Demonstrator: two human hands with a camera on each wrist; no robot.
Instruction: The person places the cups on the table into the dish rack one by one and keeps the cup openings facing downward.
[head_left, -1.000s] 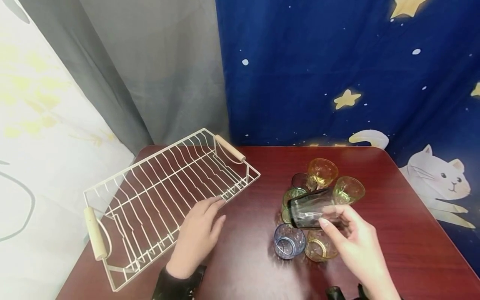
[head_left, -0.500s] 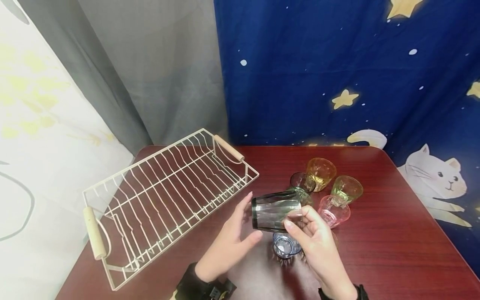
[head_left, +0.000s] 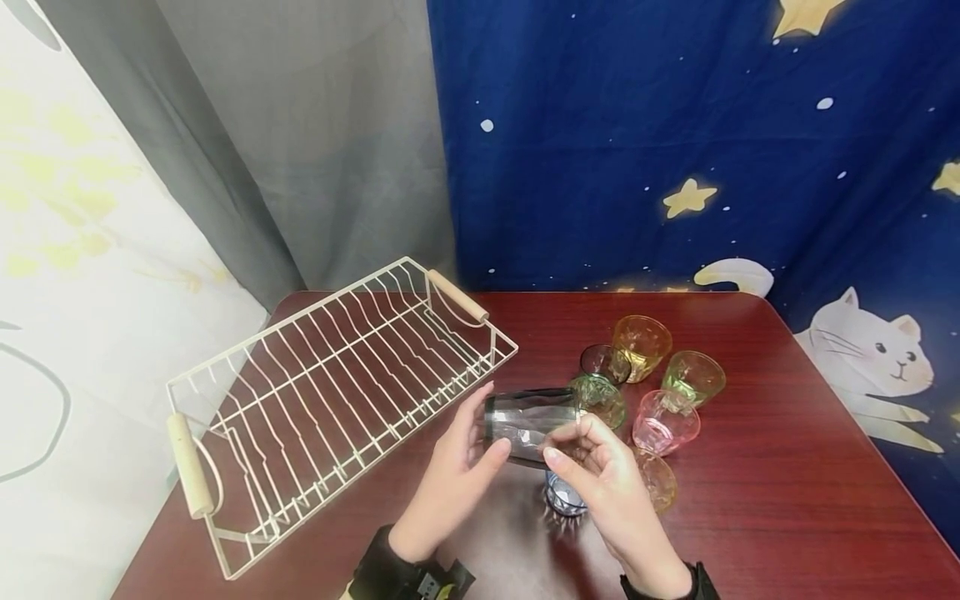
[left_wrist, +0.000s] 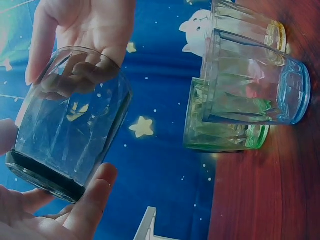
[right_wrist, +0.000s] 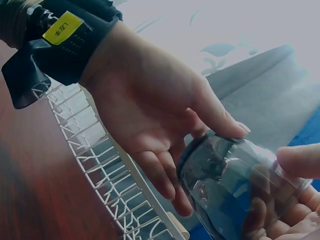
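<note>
Both hands hold a grey-tinted drinking glass (head_left: 528,417), turned on its side above the table. My left hand (head_left: 448,483) is around its thick dark base, thumb on the near side, as the left wrist view shows from close by. My right hand (head_left: 611,492) grips the rim end, the thumb outside and curled fingers seen through the clear wall. Just below the held glass stands a blue glass (head_left: 564,493), partly hidden. A green glass (head_left: 603,404) and an amber glass (head_left: 656,479) are close to the right hand.
A white wire dish rack (head_left: 322,362) with wooden handles (head_left: 189,467) stands left on the red-brown table (head_left: 787,500). Further glasses stand at right: pink (head_left: 663,429), light green (head_left: 693,379), yellow (head_left: 643,342) and dark grey (head_left: 603,362). Curtains hang behind.
My right hand has carried the grey glass left from over the other glasses. The left hand has left the rack's front edge and come to the glass's base.
</note>
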